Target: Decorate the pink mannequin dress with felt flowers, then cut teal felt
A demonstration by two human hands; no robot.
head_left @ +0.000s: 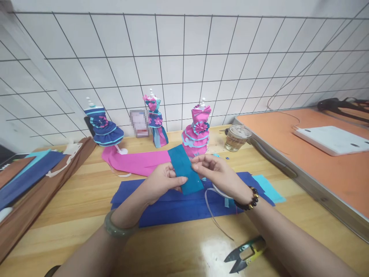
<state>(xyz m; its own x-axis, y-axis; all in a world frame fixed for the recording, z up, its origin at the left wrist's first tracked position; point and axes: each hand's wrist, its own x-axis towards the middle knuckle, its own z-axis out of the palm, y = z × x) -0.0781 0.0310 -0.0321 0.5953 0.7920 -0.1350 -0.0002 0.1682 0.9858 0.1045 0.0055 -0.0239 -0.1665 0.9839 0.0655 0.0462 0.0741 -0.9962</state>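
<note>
Over the middle of the folded royal blue cloth [173, 215], the left hand [161, 179] pinches a teal fabric strip [184, 169] by its left edge, thumb on top and fingers behind, while the right hand [217, 171] nips its right edge with bent fingers. The strip looks very light and fairly limp, though flat enough to keep its shape between two grips; it should slip little and crease easily, so opposite edges seem the best hold, with light pressure. Well left of the blue cloth lies a long brown cloth [43, 211]; behind its left end stands a dress form in a navy ruffled dress [106, 129], with a pink cloth [141, 161] stretching along behind it. Farther behind its middle stand dress forms in a multicoloured dress [155, 121] and a pink tiered dress [198, 130]. A narrow pale ribbon [215, 219] trails over its front edge and could snag the right hand. Behind its right end is a lidded cup [236, 138]; in front, thread snips [245, 254] lie beside the right forearm, points leftward, perhaps a hazard to a lowered wrist. A turquoise cloth [269, 188] pokes out from its right end.
</note>
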